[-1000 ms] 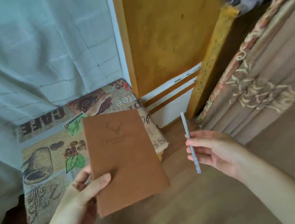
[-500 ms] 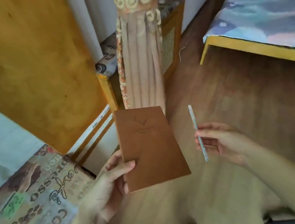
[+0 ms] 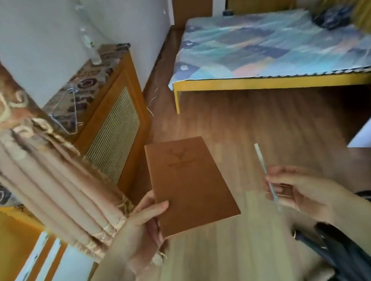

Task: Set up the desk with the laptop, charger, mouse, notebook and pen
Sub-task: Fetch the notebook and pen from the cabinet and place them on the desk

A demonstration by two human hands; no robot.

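Head view: one brown notebook is gripped at its lower left edge by the left hand, thumb on the cover. One pale pen is pinched upright in the right hand, fingers curled round it. Both are held above the wooden floor.

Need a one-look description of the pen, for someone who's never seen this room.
Find the bed across the wood floor, then drop to the two hands in the foreground. The right hand pinches the pen: a thin pale stick pointing up, unlike the broad brown notebook in the left hand.
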